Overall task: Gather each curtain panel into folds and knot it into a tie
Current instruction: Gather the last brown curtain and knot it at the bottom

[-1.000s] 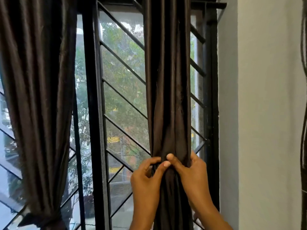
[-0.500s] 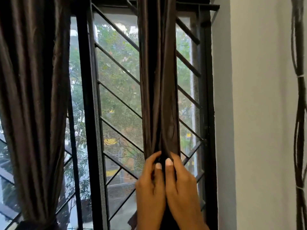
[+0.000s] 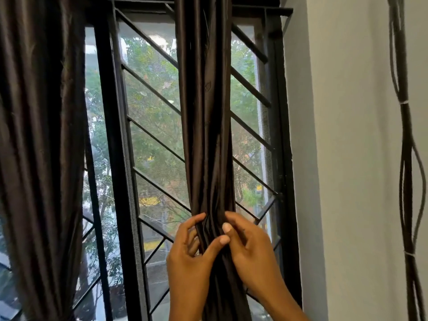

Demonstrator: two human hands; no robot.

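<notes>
A dark brown curtain panel (image 3: pixel 205 112) hangs in front of the window, bunched into a narrow column of folds. My left hand (image 3: pixel 190 258) grips the bunch from the left, its thumb laid across the front of the folds. My right hand (image 3: pixel 250 249) grips it from the right, thumb pressed on the front beside the left thumb. A second dark brown curtain panel (image 3: pixel 39 135) hangs at the left, drawn in narrow near the bottom edge of the view.
A black window frame (image 3: pixel 108 158) with a diagonal metal grille (image 3: pixel 152 135) stands behind the curtains. A white wall (image 3: pixel 347 158) lies to the right, with a bundle of black cables (image 3: pixel 405 147) running down it.
My thumbs have shifted from lying side by side upright to crossing over the front of the folds. The bunch looks tighter, and the view has tilted slightly.
</notes>
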